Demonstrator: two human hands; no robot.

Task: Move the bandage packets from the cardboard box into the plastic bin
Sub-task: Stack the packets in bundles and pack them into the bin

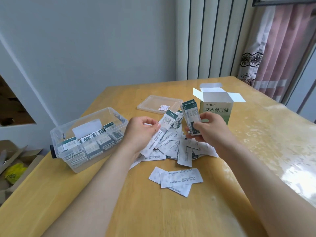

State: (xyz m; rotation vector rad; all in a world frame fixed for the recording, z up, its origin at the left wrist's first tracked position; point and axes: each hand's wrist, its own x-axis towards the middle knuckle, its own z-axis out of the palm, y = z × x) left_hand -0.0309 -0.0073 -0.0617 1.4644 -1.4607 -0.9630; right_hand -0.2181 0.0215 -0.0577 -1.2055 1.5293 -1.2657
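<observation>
Loose bandage packets (177, 178) lie low in the frame on the tabletop (171, 216). Left hand (142, 130) fingers pinch one packet (168, 121); right hand (207, 128) grips a stack (191, 117), plastic bin (89, 139) at left

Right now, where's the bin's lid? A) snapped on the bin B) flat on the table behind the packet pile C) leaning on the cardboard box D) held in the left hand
B: the clear lid lies flat on the table beyond the packet pile, while the plastic bin stands open.
</observation>
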